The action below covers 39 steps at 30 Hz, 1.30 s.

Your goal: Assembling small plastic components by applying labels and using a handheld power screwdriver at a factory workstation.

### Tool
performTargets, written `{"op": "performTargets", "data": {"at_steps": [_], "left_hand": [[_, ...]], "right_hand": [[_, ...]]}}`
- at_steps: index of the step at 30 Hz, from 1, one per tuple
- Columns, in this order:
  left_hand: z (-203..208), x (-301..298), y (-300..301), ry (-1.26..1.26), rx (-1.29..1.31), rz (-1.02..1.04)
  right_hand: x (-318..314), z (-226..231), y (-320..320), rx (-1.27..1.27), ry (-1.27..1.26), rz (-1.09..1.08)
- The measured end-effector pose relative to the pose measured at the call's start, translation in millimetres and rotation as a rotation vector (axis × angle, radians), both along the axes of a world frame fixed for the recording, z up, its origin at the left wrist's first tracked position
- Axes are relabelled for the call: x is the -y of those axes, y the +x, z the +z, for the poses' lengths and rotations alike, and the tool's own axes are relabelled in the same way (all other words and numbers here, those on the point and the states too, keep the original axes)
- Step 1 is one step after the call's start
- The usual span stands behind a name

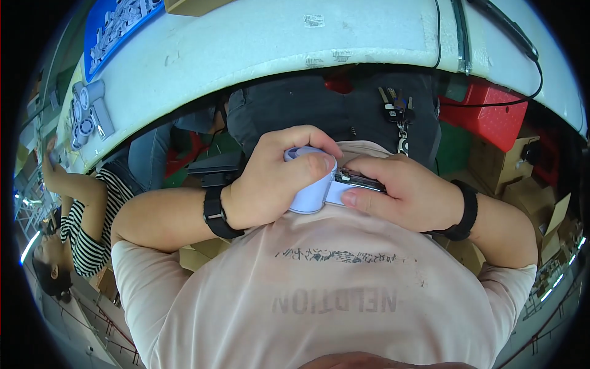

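In front of my belly I hold a lavender plastic device housing (310,195) with a wide rounded head and a narrower handle. Wrapped round the head is my left hand (276,175), its thumb lying on the front. My right hand (409,192) grips the handle between thumb and fingers. Dark and metallic inner parts (358,179) show along the handle's open upper side, near the right fingertips. The fingers hide much of the housing, and its exact kind cannot be told.
A white-covered table (264,55) curves ahead. On it are a blue bin (101,52) of small parts, several lavender housings (92,111) and a black pen-shaped tool (507,27) with a cable. A red stool (491,114) and cardboard boxes (498,163) stand right; another person (92,209) sits left.
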State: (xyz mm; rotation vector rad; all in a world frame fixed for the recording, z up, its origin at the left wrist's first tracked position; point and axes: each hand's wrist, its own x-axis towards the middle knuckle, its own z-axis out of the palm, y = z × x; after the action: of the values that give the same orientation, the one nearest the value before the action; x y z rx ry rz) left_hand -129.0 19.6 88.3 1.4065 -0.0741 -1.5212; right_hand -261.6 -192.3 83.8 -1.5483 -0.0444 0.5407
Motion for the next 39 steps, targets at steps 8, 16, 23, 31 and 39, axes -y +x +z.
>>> {"op": "performTargets", "data": {"at_steps": [8, 16, 23, 31, 39], "left_hand": [[-8.8, -0.9, -2.0, -0.011, 0.084, -0.021], [-7.1, 9.3, 18.6, -0.255, 0.191, 0.093], [-2.6, 15.5, 79.2, -0.743, 1.227, -0.069], [-40.3, 24.5, 107.1, -0.459, 1.459, -0.036], [-45.6, 27.9, 105.3, -0.400, 1.423, 0.074]], "right_hand": [[-2.4, 8.1, 7.3, -0.187, -0.062, 0.031], [21.3, 43.0, 36.1, -0.027, -0.281, 0.084], [54.2, 36.3, 70.9, 0.546, -0.682, -0.080], [62.8, 9.5, 108.7, 0.677, -0.698, -0.211], [52.1, 35.8, 121.0, 0.608, -0.608, -0.280]]}}
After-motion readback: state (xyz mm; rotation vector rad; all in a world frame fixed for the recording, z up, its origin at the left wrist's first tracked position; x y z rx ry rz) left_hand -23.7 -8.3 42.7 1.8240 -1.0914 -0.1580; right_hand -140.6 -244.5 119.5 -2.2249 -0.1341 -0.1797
